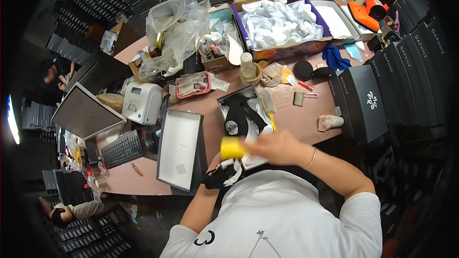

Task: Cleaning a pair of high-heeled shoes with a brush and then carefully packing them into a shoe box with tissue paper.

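Two hands busy at the near edge of the counter (287,107). Right hand (277,147) is clenched around a yellow roll (232,147), probably tape, though motion blur makes it hard to confirm. Looks light and stiff; best gripped across its outer rim, as now. Left hand (217,176), just below the roll, grasps a black shoe with white paper (228,171): soft, crushable, hold by the body. Open shoebox (241,114) sits just beyond the right hand; its white lid (179,149) lies left of the roll.
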Action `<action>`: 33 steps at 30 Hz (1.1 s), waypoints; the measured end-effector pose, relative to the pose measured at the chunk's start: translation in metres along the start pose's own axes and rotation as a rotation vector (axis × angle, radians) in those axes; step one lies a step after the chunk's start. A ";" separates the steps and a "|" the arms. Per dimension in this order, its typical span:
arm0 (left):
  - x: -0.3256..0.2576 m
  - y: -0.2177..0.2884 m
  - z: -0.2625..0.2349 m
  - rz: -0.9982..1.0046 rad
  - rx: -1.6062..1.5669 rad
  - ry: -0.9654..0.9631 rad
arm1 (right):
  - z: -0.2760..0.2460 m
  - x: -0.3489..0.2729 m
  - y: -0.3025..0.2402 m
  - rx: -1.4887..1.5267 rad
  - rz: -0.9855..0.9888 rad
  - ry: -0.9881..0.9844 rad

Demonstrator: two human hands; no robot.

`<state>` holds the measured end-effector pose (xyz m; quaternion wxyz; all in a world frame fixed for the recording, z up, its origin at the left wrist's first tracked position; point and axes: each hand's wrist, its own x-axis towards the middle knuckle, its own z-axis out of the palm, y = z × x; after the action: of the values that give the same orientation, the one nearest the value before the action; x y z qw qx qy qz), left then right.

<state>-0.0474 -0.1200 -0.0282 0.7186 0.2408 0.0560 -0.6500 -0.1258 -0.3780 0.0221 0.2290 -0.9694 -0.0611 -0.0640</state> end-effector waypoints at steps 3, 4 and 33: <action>0.000 -0.017 -0.042 -0.112 -0.461 -0.009 | 0.015 -0.007 0.033 -0.080 0.060 0.026; 0.003 -0.017 -0.040 -0.105 -0.481 -0.039 | 0.008 -0.007 0.056 -0.137 0.203 0.119; 0.033 0.016 -0.017 0.284 -0.296 0.104 | -0.015 0.005 -0.011 0.112 0.201 0.004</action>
<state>-0.0231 -0.1420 -0.0517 0.8268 0.1714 0.1536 -0.5133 -0.1235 -0.3743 0.0407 0.2881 -0.9562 0.0334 -0.0392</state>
